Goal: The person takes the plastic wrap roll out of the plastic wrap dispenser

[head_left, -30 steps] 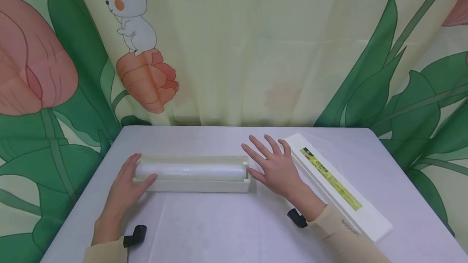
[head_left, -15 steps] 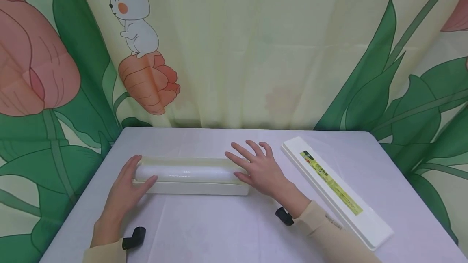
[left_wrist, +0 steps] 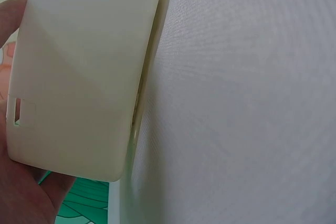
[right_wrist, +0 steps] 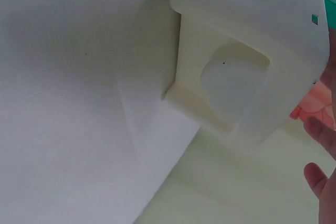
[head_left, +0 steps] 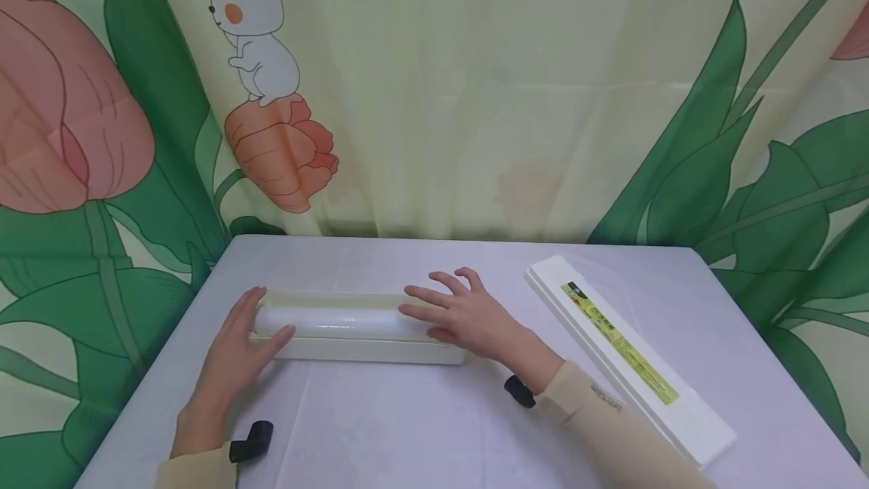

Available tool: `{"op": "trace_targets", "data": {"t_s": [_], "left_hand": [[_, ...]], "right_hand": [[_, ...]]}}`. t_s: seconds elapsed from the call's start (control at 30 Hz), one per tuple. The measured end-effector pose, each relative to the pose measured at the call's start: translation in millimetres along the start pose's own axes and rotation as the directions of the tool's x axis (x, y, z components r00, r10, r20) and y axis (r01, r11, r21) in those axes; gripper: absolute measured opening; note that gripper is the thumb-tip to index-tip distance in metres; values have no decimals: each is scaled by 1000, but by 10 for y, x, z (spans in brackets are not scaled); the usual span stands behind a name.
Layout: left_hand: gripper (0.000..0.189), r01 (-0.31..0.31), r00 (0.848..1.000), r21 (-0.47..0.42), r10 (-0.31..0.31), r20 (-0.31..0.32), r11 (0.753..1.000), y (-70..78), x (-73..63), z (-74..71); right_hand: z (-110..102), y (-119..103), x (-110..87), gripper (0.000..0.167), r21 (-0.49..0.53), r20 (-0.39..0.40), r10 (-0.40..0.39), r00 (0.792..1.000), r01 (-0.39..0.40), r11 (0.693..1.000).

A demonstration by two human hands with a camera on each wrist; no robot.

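Note:
A long white plastic dispenser box (head_left: 380, 352) lies crosswise on the table, its top uncovered. Inside it is a shiny roll (head_left: 333, 318) that looks like cling film. My left hand (head_left: 227, 357) grips the left end of the box, thumb at the front and fingers behind. The left wrist view has the box's smooth front wall (left_wrist: 84, 77) close up, a small slot near its edge. Over the right end of the roll hovers my right hand (head_left: 468, 321), fingers spread and loosely bent, hiding that end. In the right wrist view, the box's recessed end (right_wrist: 226, 77) faces the camera.
A long white lid (head_left: 692, 429) with a yellow-green label lies slanted on the right of the table (head_left: 380, 429), close to the right forearm. Behind the table hangs a printed curtain (head_left: 434, 96). Each sleeve cuff has a black wrist camera (head_left: 253, 441).
My right hand has moved left, from beside the box to over the right part of the roll, its fingers bending a little more. My left hand and the box stay put.

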State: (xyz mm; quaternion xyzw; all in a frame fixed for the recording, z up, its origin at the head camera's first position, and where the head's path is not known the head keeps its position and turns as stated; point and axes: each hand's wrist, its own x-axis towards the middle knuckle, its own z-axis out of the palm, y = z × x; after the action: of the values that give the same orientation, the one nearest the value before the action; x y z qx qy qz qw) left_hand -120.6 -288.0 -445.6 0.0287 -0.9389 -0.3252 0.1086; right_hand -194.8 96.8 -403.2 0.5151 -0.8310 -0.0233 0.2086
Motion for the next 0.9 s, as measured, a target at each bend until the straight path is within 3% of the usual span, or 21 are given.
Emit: {"op": "trace_targets", "data": {"t_s": [0.2, 0.53, 0.9], "left_hand": [[92, 18, 1000, 5, -18, 12, 1000, -3, 1, 8], [89, -7, 1000, 3, 7, -8, 1000, 11, 7, -4], [89, -7, 1000, -5, 7, -12, 1000, -12, 4, 7]], "right_hand": [[35, 2, 47, 53, 10, 75, -58, 995, 57, 998], [69, 40, 106, 64, -9, 126, -105, 986, 107, 994], [98, 48, 167, 61, 30, 118, -128, 985, 125, 992]]}}
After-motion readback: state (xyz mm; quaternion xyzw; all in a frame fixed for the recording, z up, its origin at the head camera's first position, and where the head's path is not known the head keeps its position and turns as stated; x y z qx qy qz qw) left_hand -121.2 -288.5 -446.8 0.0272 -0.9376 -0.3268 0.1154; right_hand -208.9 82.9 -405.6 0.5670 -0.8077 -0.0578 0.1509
